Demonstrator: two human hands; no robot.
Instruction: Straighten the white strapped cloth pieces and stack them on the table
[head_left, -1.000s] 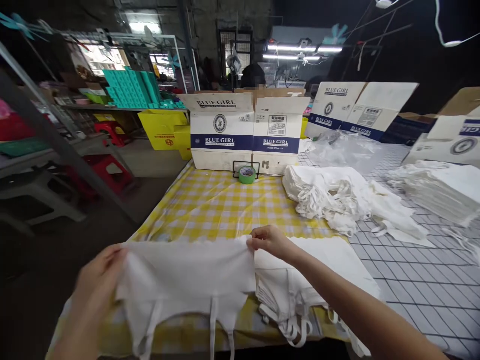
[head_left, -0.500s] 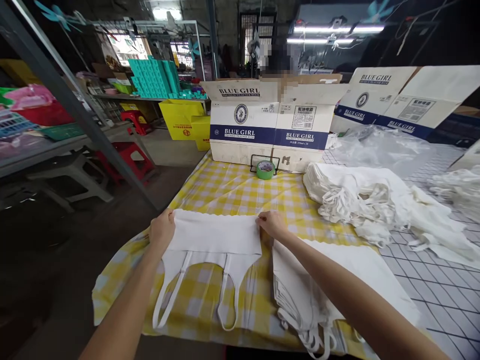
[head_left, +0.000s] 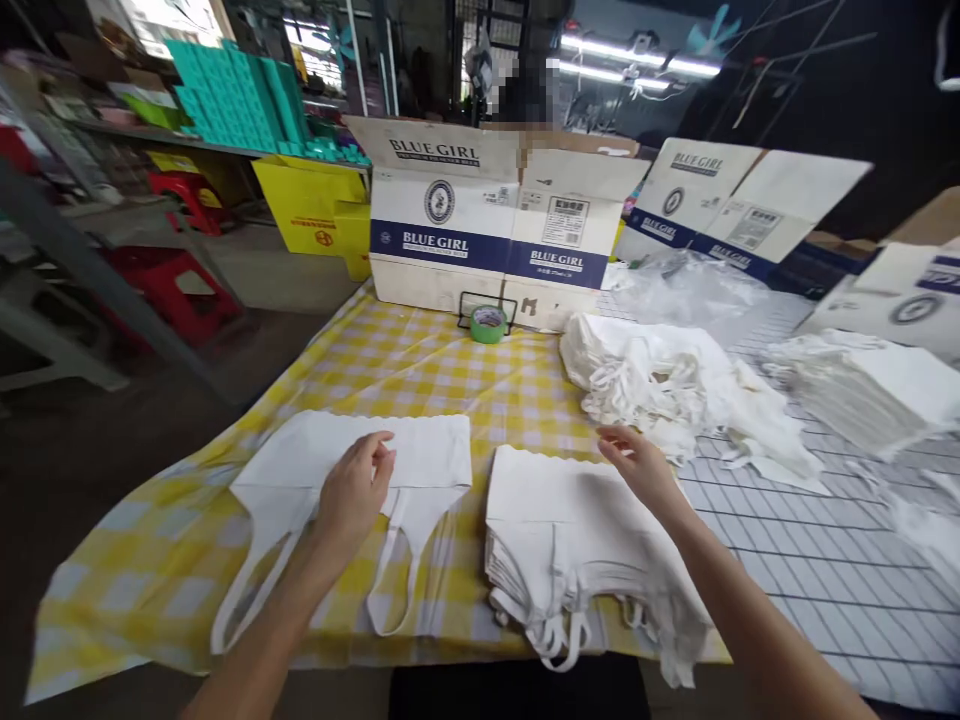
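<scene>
A white camisole (head_left: 433, 450) lies flat on the yellow checked cloth (head_left: 315, 385), its scalloped edge at the far side and its straps toward me. My left hand (head_left: 358, 490) hovers over the middle of it, fingers loosely bent and holding nothing. To the right sits a stack of white camisoles (head_left: 555, 490), straps hanging at the near table edge. Over that stack's far right corner is my right hand (head_left: 637, 465), with its fingers slightly curled, apart, and nothing in them.
Behind the stack lies a heap of white garments (head_left: 652, 375). Green tape (head_left: 488, 324) rests by a black wire stand, before a printed cardboard box (head_left: 450, 240). Another garment pile (head_left: 877, 385) and clear plastic (head_left: 697, 285) are on the right. A person is partly visible behind the box.
Both hands have let go of the camisole's two far corners. My right hand has moved across over the stack, and my left hand inward over the camisole. The view has turned right.
</scene>
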